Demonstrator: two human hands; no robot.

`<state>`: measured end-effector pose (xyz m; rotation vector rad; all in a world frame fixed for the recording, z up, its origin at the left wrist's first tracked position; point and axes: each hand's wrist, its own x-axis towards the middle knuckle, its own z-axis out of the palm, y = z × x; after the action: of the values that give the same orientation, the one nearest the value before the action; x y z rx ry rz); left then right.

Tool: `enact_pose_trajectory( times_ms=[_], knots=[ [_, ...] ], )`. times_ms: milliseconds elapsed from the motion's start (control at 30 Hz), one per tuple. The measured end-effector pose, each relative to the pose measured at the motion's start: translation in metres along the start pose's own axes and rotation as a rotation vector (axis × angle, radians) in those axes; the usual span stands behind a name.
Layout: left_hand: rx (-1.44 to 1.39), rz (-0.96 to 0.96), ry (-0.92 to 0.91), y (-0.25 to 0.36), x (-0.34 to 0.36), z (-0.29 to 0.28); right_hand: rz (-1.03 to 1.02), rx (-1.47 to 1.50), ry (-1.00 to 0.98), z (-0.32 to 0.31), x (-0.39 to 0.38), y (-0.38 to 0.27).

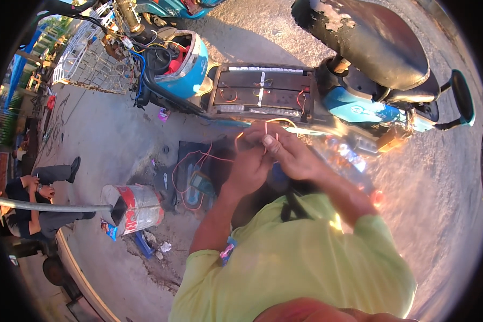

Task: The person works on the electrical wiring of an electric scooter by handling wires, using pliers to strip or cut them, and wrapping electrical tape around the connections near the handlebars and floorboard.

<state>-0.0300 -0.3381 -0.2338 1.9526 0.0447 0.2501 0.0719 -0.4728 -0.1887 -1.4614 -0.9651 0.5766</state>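
Note:
My left hand [247, 170] and my right hand [291, 153] meet in front of my chest. Both are closed, fingers pinched on a thin orange-red wire [236, 141] that loops up around them. A pink wire [216, 157] trails left from my left hand toward the ground. There it curls about a dark teal device [201, 183], perhaps a meter, on a dark mat. Just beyond my hands is the scooter's footboard, its battery compartment [241, 80] uncovered, with dark battery blocks and short red wires. A yellow wire [284, 121] arcs along the near edge.
The blue electric scooter [359, 109] lies across the far side, with a torn black seat [381, 40] and a white wire basket [91, 59]. A worn red-and-white bucket [139, 208] stands left, near a metal pole [53, 206]. Another person [37, 196] sits at far left.

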Motion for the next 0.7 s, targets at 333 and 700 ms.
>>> enact_pose_trajectory(
  times_ms=[333, 700],
  knots=[
    [0.358, 0.212, -0.087, 0.016, 0.0, -0.027, 0.176, 0.043, 0.059, 0.0, 0.003, 0.011],
    [-0.328, -0.053, 0.067, 0.016, 0.019, -0.053, 0.13, -0.187, -0.252, -0.006, 0.012, 0.002]
  ],
)
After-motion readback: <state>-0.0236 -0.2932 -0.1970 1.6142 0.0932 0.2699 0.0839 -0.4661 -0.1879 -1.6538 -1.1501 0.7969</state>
